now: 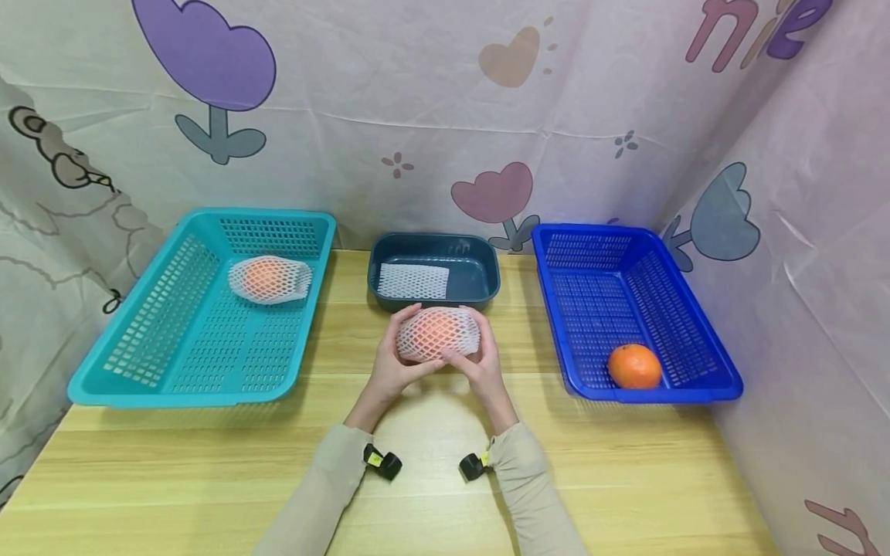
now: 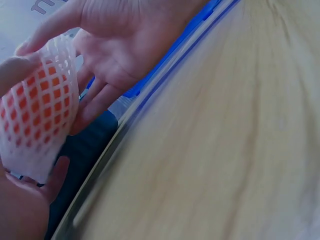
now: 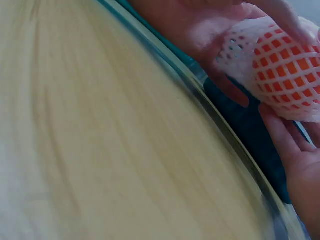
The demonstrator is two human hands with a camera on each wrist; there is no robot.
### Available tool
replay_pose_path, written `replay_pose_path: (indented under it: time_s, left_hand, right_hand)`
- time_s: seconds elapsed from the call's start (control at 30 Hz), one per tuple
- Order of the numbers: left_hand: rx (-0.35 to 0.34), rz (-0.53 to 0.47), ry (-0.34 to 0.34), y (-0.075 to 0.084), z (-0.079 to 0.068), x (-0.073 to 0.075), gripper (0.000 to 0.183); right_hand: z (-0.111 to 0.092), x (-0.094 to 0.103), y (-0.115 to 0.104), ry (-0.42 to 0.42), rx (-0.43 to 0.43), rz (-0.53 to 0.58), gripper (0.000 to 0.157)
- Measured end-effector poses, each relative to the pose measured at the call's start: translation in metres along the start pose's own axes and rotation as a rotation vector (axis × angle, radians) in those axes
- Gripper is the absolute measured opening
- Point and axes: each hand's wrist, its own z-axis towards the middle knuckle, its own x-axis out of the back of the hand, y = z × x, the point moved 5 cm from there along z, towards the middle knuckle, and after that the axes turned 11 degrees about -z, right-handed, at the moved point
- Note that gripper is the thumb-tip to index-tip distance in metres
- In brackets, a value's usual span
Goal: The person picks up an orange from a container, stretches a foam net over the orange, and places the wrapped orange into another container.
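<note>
Between both hands is an orange fruit in a white foam net sleeve [image 1: 438,333], in front of the dark teal basin. My left hand [image 1: 391,366] grips the fruit's left end, thumb along its near side. On the opposite end my right hand [image 1: 486,364] holds it the same way, its thumb close to the other thumb. In the left wrist view, orange skin shows through the stretched mesh of the foam net [image 2: 42,100]. Gathered netting extends past the fruit at the ends. The right wrist view shows the netted fruit [image 3: 285,70] with fingers above and below it.
At left, a turquoise basket [image 1: 232,378] contains another netted fruit [image 1: 267,279]. A flat white foam net [image 1: 413,282] lies in the dark teal basin [image 1: 476,289] at the back. To the right, a blue basket [image 1: 591,309] holds a bare orange [image 1: 634,366]. Printed cloth hangs behind.
</note>
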Motion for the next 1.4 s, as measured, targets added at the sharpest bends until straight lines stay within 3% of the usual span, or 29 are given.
replay_pose_path:
  time_s: [0.13, 0.23, 0.47, 0.73, 0.87, 1.07, 1.23, 1.4]
  left_hand:
    - [0.054, -0.127, -0.017, 0.000, 0.000, 0.001, 0.092]
    - [0.083, -0.156, -0.030, 0.000, 0.001, 0.001, 0.084]
    - [0.093, -0.075, -0.084, 0.021, 0.009, -0.003, 0.083]
    - [-0.015, 0.058, -0.182, 0.068, 0.020, -0.017, 0.086]
    - [-0.022, 0.091, -0.190, 0.091, 0.026, -0.026, 0.087]
    - [0.087, 0.084, -0.164, 0.119, 0.029, -0.037, 0.080]
    - [0.143, 0.032, -0.152, 0.130, 0.028, -0.042, 0.067]
    - [0.131, -0.050, -0.158, 0.134, 0.029, -0.045, 0.072]
  right_hand:
    - [0.000, 0.001, -0.001, 0.027, 0.006, 0.036, 0.069]
    - [-0.001, 0.002, -0.002, 0.032, 0.017, 0.055, 0.066]
    - [0.001, 0.008, -0.019, -0.044, -0.025, 0.029, 0.064]
    - [0.018, 0.010, -0.075, -0.166, -0.077, -0.174, 0.062]
    - [0.024, 0.009, -0.101, -0.174, -0.042, -0.201, 0.058]
    - [0.025, 0.008, -0.127, -0.155, 0.038, -0.172, 0.062]
    - [0.024, 0.004, -0.141, -0.161, 0.094, -0.110, 0.065]
    - [0.023, 0.002, -0.151, -0.189, 0.155, -0.097, 0.067]
